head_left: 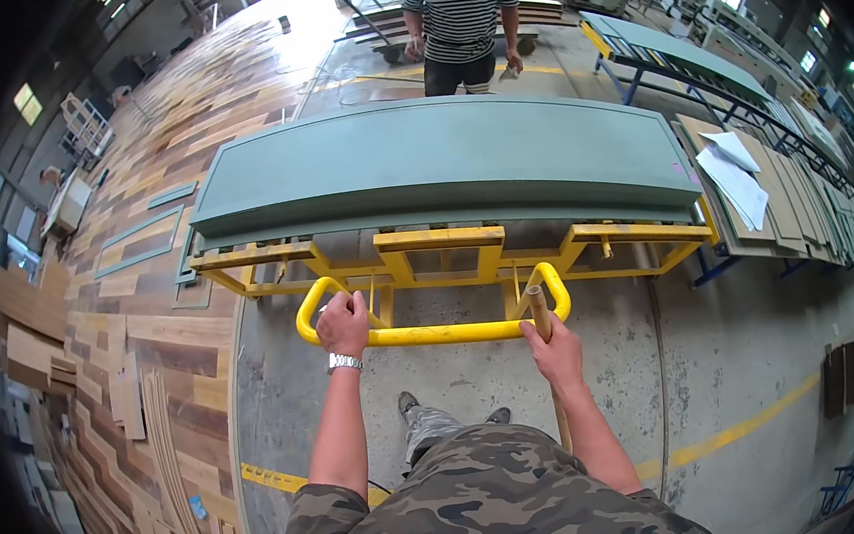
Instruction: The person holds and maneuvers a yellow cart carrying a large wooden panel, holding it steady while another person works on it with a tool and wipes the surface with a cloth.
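Note:
My left hand (342, 324), with a silver watch on the wrist, is closed around the left part of a yellow push handle (442, 334). My right hand (556, 349) grips a wooden stick (538, 304) that stands nearly upright, its lower end passing down beside my body. That hand is right at the handle's right end. The handle belongs to a yellow cart (441, 249). Across the cart lie stacked grey-green door panels (428, 151), wider than the handle.
A person (458, 24) in a striped shirt stands beyond the panels. At the right are a blue roller table (671, 52) and leaning boards with papers (736, 182). Wood flooring (167, 277) with green frame pieces and long strips lies left. Yellow lines mark the concrete floor (611, 433).

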`<state>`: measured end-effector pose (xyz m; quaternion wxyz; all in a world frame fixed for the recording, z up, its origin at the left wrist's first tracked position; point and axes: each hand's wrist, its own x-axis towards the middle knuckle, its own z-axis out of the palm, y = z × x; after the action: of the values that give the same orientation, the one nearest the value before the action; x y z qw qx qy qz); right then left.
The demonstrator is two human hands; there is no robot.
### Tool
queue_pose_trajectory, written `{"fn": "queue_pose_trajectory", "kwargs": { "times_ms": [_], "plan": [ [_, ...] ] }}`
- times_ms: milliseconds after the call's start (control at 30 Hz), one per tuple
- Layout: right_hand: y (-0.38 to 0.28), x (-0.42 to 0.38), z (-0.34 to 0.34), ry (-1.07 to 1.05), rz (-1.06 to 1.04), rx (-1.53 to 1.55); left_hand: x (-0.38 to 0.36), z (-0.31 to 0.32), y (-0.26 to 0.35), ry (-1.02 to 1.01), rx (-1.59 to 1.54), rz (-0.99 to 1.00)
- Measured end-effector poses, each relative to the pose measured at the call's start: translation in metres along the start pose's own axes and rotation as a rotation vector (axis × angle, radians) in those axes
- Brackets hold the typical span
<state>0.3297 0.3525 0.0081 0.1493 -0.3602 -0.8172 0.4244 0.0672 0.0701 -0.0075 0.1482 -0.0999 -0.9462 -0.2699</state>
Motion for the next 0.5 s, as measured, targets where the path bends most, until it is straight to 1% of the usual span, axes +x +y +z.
{"fn": "queue_pose_trajectory", "kwargs": {
  "times_ms": [500],
  "plan": [
    [-0.0046, -0.0013, -0.0029, -0.019, 0.037, -0.032, -0.0004, -0.0012, 0.0013, -0.001, -0.002, -0.005]
  ]
}}
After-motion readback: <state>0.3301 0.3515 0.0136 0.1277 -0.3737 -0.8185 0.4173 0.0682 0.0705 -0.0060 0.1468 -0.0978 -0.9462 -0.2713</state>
